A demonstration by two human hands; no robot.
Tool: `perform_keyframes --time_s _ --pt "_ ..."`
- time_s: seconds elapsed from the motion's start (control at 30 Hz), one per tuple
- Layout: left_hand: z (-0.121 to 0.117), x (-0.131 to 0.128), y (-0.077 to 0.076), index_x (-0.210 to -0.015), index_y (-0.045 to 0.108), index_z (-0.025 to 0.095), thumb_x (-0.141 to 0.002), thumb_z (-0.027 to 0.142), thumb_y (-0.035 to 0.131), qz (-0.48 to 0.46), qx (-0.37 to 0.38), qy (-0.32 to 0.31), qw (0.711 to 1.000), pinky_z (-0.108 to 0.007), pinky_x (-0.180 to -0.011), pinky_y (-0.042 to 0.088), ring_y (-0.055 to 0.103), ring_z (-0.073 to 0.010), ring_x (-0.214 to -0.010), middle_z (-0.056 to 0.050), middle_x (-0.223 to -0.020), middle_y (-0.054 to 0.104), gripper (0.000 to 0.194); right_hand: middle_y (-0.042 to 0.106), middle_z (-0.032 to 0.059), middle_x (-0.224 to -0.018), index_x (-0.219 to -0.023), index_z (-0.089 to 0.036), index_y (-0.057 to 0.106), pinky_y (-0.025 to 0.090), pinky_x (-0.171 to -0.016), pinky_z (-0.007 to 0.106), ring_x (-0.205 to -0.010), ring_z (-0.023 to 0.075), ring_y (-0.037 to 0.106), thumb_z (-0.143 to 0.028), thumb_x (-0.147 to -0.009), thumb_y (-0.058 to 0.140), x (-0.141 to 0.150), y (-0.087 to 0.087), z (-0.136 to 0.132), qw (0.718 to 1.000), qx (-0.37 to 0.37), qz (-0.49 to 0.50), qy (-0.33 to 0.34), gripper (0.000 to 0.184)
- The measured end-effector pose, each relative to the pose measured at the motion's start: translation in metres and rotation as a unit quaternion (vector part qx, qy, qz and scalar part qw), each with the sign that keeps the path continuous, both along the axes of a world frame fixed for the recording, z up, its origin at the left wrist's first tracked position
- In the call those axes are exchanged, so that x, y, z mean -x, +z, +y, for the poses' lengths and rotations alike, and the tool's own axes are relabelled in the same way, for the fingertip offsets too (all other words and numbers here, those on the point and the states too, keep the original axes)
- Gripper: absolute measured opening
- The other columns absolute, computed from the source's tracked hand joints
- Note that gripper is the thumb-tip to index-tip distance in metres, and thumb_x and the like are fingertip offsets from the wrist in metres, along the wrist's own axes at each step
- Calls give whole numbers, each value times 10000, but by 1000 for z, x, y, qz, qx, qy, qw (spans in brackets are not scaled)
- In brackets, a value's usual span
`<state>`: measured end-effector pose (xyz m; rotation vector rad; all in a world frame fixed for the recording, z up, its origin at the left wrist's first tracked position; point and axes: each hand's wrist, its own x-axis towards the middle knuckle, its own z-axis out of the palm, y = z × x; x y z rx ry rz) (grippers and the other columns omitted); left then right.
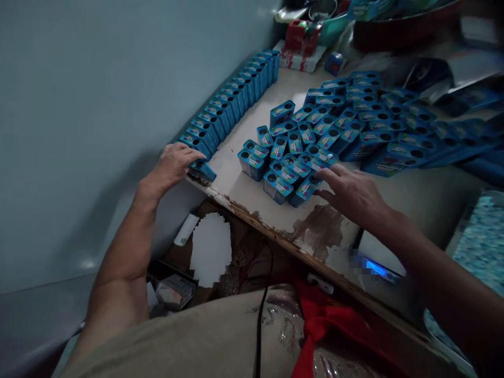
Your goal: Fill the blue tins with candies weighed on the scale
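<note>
beside wall [118,79], left hand [175,161] pinching end box [206,170]; right hand [352,191] half-open, touching clustered box [304,191]; blue-lit device [376,268] nearby

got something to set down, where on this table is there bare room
The table has a bare strip between the row of boxes along the wall and the loose boxes. Another patch, with a worn spot, lies between the right hand and the front edge. It is crowded at the back, around the red tape dispenser, and among the loose boxes.

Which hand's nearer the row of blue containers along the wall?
Left. Your left hand is at the near end of the row; your right hand is farther off, at the separate cluster.
</note>
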<state>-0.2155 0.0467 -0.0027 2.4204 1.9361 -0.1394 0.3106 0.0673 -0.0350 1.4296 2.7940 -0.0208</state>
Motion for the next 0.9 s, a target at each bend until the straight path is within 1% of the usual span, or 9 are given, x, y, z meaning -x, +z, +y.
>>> perform_keyframes --time_s 0.07,0.17,0.33,0.4,0.57,0.63,0.73,0.8,0.9 --pt "7 1 -2 -1374 896 262 -973 -17 628 0 0 -13 1000 -499 -1315 475 723 -318 -1359 -81 -1385 873 557 879 192 -1296 -1482 -198 810 481 -833 391 -1077 362 822 -293 -1159 705 -1 -2 3 1000 15 21 -3 353" --pt "17 3 0 -1234 919 290 -907 30 632 8 13 -37 999 -474 -1164 581 805 -351 -1193 -90 -1215 891 506 899 176 -1283 -1338 -233 850 498 -882 392 -1081 341 825 -251 -1190 633 -1 -2 3 999 32 39 12 263" --pt "22 9 8 -1103 906 292 -888 120 695 -22 9 -35 999 -442 -1060 623 832 -367 -1108 -112 -1131 880 347 910 116 -1222 -1175 -287 862 485 -825 347 -1045 298 832 -279 -1188 697 11 -1 1 998 39 52 27 165" --pt "22 11 9 -1066 902 289 -882 167 704 -43 7 -28 999 -440 -1007 636 830 -369 -1045 -117 -1098 869 297 905 114 -1184 -1076 -278 853 453 -774 337 -1018 292 829 -306 -1198 693 12 3 -1 997 45 56 23 202" --pt "23 14 8 -1128 890 303 -826 295 619 -50 -9 -39 998 -444 -945 665 815 -357 -996 -89 -1040 856 406 893 120 -1163 -1086 -263 873 405 -750 347 -994 294 823 -342 -1228 639 -25 16 -27 995 61 70 -32 285" --pt "23 13 9 -1236 878 320 -770 343 599 -56 -25 -39 997 -490 -1004 685 819 -370 -1051 -71 -1116 879 544 883 126 -1157 -1145 -256 884 413 -771 349 -990 294 820 -340 -1234 615 -56 18 -49 992 59 78 -73 296" --pt "22 8 14 -1492 822 385 -711 394 596 -52 -34 -34 997 -646 -1166 662 813 -437 -1242 -49 -1353 885 813 875 123 -1112 -1148 -255 893 419 -758 349 -925 282 805 -359 -1229 600 -102 14 -90 984 52 92 -144 320" --pt "19 -3 20 -1682 718 515 -739 428 586 -46 -49 -30 997 -766 -1266 591 762 -494 -1415 6 -1521 835 957 876 120 -1089 -1136 -261 898 448 -761 350 -913 284 803 -379 -1225 593 -125 9 -117 975 52 104 -188 340" --pt "12 -36 30 -1808 453 790 -857 477 586 -63 -87 -21 994 -840 -1401 456 596 -503 -1669 196 -1748 666 1010 882 125 -1137 -1175 -274 910 539 -828 368 -1012 312 836 -385 -1221 571 -146 2 -144 956 56 145 -249 359"
